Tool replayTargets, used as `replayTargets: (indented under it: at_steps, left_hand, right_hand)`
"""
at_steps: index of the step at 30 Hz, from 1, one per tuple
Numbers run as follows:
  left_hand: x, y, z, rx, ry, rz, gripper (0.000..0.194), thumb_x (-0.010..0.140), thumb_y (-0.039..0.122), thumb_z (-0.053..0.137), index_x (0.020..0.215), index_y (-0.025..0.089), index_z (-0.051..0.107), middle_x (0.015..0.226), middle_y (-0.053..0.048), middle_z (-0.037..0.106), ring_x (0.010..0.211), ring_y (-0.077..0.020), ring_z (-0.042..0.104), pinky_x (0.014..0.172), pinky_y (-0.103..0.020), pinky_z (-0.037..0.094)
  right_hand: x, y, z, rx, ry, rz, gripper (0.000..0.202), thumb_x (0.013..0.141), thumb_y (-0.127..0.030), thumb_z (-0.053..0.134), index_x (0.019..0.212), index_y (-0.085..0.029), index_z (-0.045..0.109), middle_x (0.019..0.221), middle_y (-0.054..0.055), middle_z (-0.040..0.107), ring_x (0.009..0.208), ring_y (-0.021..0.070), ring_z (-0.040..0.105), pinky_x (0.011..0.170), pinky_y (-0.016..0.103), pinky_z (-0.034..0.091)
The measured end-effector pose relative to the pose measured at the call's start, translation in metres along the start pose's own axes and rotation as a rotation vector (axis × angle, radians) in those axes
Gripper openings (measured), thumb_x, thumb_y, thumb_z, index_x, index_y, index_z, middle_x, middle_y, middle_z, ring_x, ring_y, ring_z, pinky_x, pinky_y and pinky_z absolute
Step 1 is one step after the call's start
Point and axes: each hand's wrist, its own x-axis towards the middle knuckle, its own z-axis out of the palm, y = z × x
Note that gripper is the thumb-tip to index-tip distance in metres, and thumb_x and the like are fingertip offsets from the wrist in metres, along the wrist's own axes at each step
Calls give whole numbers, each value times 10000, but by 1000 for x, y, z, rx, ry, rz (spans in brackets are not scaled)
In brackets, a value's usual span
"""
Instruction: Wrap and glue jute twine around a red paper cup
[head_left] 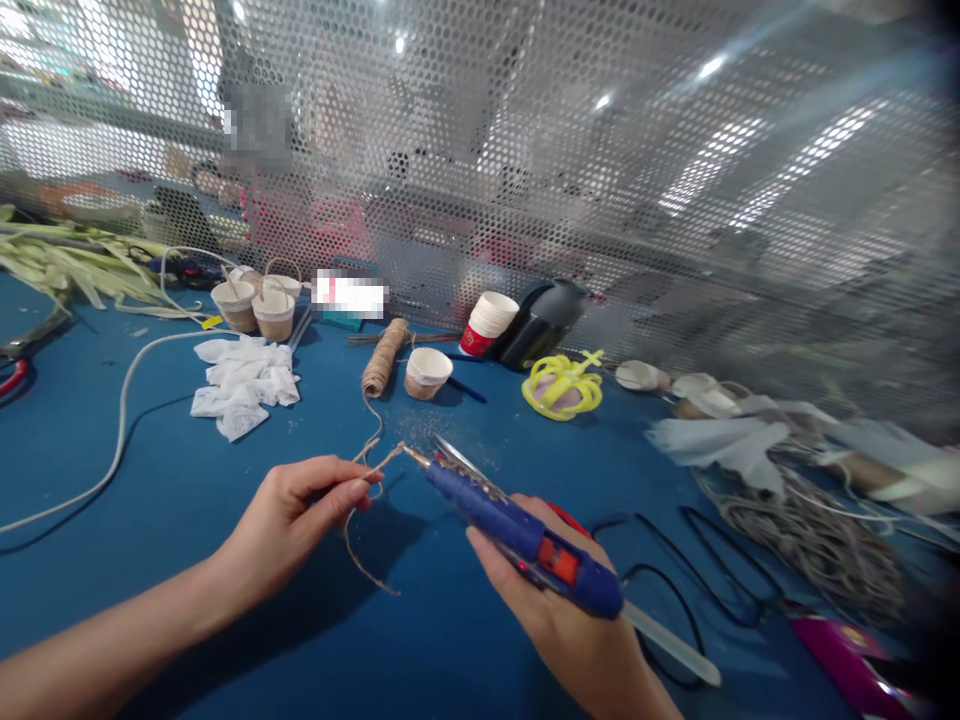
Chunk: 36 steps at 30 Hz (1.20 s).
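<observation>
My left hand (300,515) pinches a thin piece of brown twine (385,464) between thumb and fingers. A loose tail of it hangs down below the hand, and another strand runs back toward a twine spool (385,358). In my right hand (559,630) is a blue hot glue gun (499,525) with an orange trigger and a clear glue stick out the back. Its nozzle meets the raised end of the twine. A scissors blade (461,457) and a bit of red handle show behind the gun; whether my right hand also grips the scissors is hidden.
Beyond the spool stands a twine-wrapped paper cup (427,375). Stacked cups (489,322), a dark bottle (544,322) and a yellow crown-shaped piece (562,388) line the back. White cloth (246,380) lies left; a black cord (720,560) and rope pile (817,540) lie right.
</observation>
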Motion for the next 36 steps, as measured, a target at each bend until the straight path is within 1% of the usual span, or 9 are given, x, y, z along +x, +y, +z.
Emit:
replayTargets:
  at_steps: [7,11,13,17,19,23,26,29,36]
  left_hand:
    - [0,1,1,-7,0,9,224,776,293,532,815,149,699,629,-29,647,514,-97,509,496,-191,429]
    - [-1,0,0,7,-1,17,230,781,296,526,824,147,697,637,-30,649,516,-93,512,500,-189,432]
    - [0,0,0,11,-1,22,234,781,294,522,828,144,696,635,-32,652,511,-92,511,499,-189,434]
    - [0,1,0,18,-9,20,239,780,294,519,824,143,698,634,-37,658,511,-97,516,495,-194,438]
    - [0,1,0,22,-4,17,233,778,291,524,821,146,701,640,-40,660,520,-101,521,499,-198,440]
    - [0,2,-1,12,6,1,211,772,285,546,823,156,706,640,-38,658,522,-106,523,504,-204,437]
    - [0,2,-1,3,11,4,200,766,282,556,813,163,710,635,-36,656,515,-108,518,501,-207,434]
    - [0,2,-1,9,12,1,198,765,279,558,817,163,711,637,-34,654,518,-105,517,504,-202,427]
    - [-1,0,0,-11,-16,-40,228,775,311,546,831,152,700,646,-30,648,529,-107,508,512,-203,412]
  right_hand:
    - [-1,0,1,1,11,-13,139,797,-265,509,688,-217,579,489,-18,539,406,114,504,407,221,439]
    - [-7,5,6,18,36,-2,83,770,-261,560,703,-214,549,567,-11,580,493,123,554,480,222,475]
    - [-7,7,7,13,39,9,87,763,-267,576,709,-208,539,606,-4,591,519,122,561,488,219,474]
    - [-4,4,3,-7,23,4,140,794,-273,523,673,-204,532,533,-16,540,445,107,510,452,222,450]
    - [-3,3,2,-5,26,-10,154,804,-274,501,670,-204,533,522,-16,535,448,112,514,462,233,452]
    - [-6,4,5,24,4,7,89,785,-261,545,717,-204,532,603,-2,588,527,125,563,502,237,465]
    - [-8,7,8,34,35,6,66,760,-252,586,754,-203,542,662,8,615,578,135,585,521,234,477]
    - [-6,7,6,32,28,-15,57,769,-236,565,724,-203,551,617,5,598,540,135,571,500,237,473]
    - [3,-3,0,21,16,-10,139,797,-253,516,696,-213,604,502,-6,557,416,122,516,427,232,460]
